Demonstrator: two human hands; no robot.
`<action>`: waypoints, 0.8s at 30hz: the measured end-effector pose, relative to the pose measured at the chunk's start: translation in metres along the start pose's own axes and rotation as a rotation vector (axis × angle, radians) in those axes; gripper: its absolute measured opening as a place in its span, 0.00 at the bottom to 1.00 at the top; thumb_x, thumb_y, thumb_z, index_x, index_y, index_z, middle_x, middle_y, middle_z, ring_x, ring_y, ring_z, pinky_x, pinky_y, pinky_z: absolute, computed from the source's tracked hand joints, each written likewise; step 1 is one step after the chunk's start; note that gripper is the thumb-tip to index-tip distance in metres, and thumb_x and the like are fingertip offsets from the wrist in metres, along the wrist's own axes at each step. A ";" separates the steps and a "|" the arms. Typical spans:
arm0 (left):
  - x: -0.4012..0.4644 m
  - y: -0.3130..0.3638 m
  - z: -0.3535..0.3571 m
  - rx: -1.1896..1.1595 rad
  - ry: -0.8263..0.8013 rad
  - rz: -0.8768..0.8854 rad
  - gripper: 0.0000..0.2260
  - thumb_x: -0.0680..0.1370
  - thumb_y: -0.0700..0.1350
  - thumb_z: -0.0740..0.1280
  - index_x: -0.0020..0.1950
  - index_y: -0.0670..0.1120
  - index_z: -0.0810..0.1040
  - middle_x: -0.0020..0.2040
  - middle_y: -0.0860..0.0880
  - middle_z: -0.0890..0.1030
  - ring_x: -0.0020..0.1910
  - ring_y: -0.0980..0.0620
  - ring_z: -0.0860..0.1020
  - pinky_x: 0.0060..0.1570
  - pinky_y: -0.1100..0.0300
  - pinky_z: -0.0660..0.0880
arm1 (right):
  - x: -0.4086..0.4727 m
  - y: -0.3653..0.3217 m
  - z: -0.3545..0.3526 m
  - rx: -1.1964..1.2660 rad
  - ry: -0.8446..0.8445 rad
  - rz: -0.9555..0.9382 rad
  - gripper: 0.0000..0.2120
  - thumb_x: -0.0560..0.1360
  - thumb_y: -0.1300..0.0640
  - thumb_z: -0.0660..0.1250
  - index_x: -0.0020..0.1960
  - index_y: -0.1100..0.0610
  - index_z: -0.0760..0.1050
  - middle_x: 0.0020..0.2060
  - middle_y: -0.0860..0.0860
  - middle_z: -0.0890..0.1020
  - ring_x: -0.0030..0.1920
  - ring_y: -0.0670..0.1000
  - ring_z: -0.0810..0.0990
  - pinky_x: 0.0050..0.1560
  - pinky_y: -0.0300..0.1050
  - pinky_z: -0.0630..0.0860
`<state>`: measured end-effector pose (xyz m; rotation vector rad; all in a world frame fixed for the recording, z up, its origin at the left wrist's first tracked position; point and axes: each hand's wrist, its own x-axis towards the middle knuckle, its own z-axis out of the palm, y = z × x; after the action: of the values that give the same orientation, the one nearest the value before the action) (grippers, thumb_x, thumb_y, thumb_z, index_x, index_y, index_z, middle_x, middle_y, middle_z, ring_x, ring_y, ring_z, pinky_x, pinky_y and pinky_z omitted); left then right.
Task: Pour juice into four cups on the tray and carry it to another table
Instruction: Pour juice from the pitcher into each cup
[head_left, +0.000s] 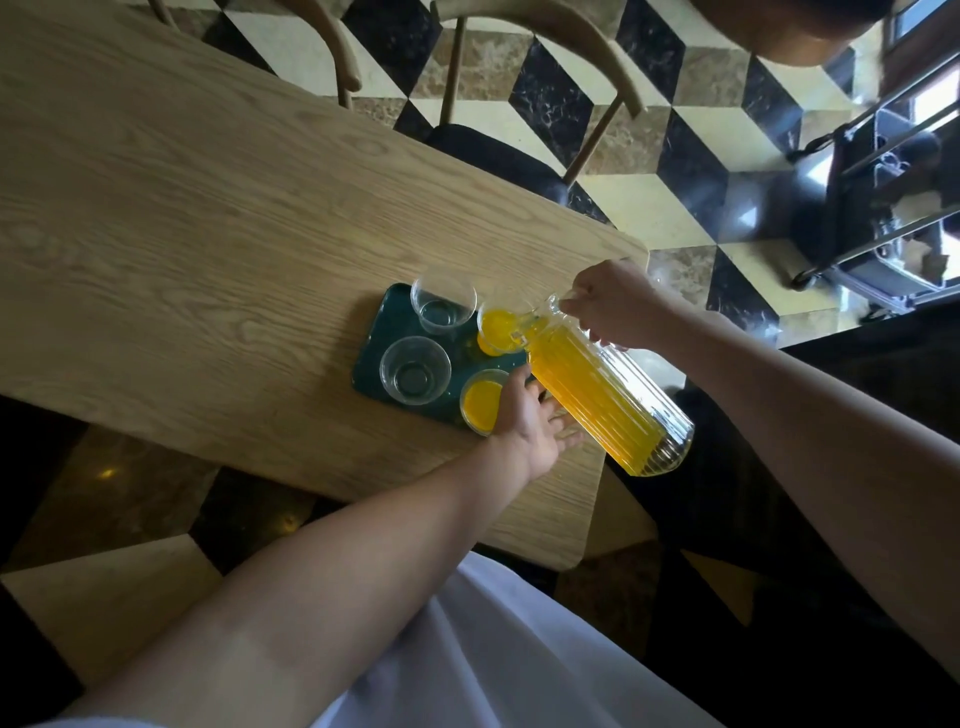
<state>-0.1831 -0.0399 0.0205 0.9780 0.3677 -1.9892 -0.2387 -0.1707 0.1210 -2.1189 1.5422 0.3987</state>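
Observation:
A dark green tray (382, 322) lies near the right end of the wooden table (182, 234). Several clear cups stand on it. The near right cup (480, 402) holds orange juice. The far right cup (498, 325) has juice streaming into it from a ribbed glass jug (597, 389), which is tilted with its mouth over that cup. The far left cup (444, 304) and near left cup (414, 370) are empty. My right hand (615, 304) grips the jug at its neck. My left hand (530, 418) supports the jug's body from underneath, fingers spread, next to the near right cup.
Two wooden chairs (545, 104) stand along the table's far side on a black, cream and brown patterned floor. A metal-framed cart or stand (883, 197) is at the right. My white clothing (493, 649) shows at the bottom.

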 end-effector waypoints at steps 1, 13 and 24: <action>0.000 0.000 -0.001 0.003 -0.002 0.000 0.28 0.83 0.63 0.50 0.79 0.51 0.63 0.76 0.41 0.69 0.74 0.38 0.67 0.67 0.40 0.64 | -0.001 -0.001 0.000 -0.001 0.001 0.003 0.15 0.80 0.54 0.66 0.43 0.64 0.79 0.39 0.60 0.85 0.34 0.56 0.85 0.39 0.56 0.85; -0.004 0.004 -0.007 0.018 0.006 0.014 0.28 0.82 0.62 0.52 0.79 0.51 0.63 0.76 0.41 0.69 0.74 0.38 0.67 0.68 0.39 0.64 | -0.007 -0.009 0.003 0.005 0.042 0.013 0.15 0.79 0.52 0.66 0.43 0.63 0.79 0.40 0.62 0.84 0.40 0.63 0.85 0.41 0.63 0.83; -0.013 0.023 -0.005 0.116 0.023 0.088 0.26 0.84 0.59 0.49 0.79 0.51 0.62 0.77 0.46 0.67 0.76 0.39 0.64 0.70 0.40 0.62 | -0.030 0.013 0.012 0.160 0.297 -0.064 0.17 0.79 0.52 0.64 0.39 0.65 0.76 0.33 0.61 0.82 0.35 0.63 0.82 0.37 0.59 0.81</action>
<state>-0.1582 -0.0427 0.0296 1.0722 0.2197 -1.9384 -0.2603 -0.1428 0.1229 -2.1668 1.5989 -0.0650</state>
